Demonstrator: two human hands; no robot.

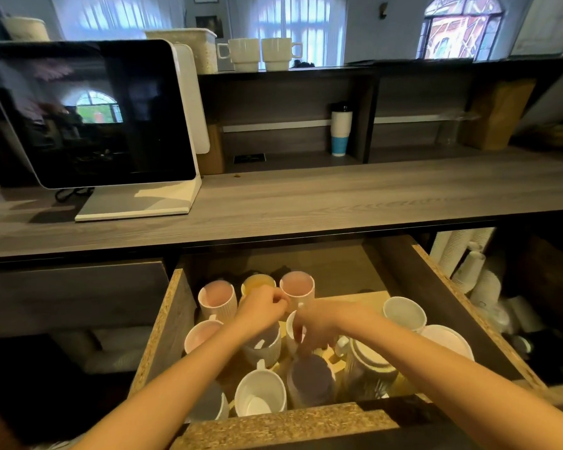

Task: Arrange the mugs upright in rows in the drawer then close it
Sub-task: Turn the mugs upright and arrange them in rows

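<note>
The drawer (273, 417) is pulled open below the counter and holds several mugs. At the back stand a ribbed pink-lined mug (216, 298), a yellow-lined mug (257, 282) and another pink-lined mug (298, 287), all upright. My left hand (260, 308) hovers with curled fingers over a ribbed grey-lined mug (265, 347). My right hand (312, 326) grips the rim of a white mug (290, 323) in the middle. In front are an upright white mug (260, 393) and a grey-lined mug (311, 378). A ribbed mug (368, 365) sits tilted with its base showing.
Two more white mugs (403, 311) (446, 339) sit at the drawer's right side. The grey wooden counter (338, 196) carries a screen on a white stand (95, 115). Two white cups (260, 53) stand on the top shelf. Paper cup stacks (468, 271) fill the space right of the drawer.
</note>
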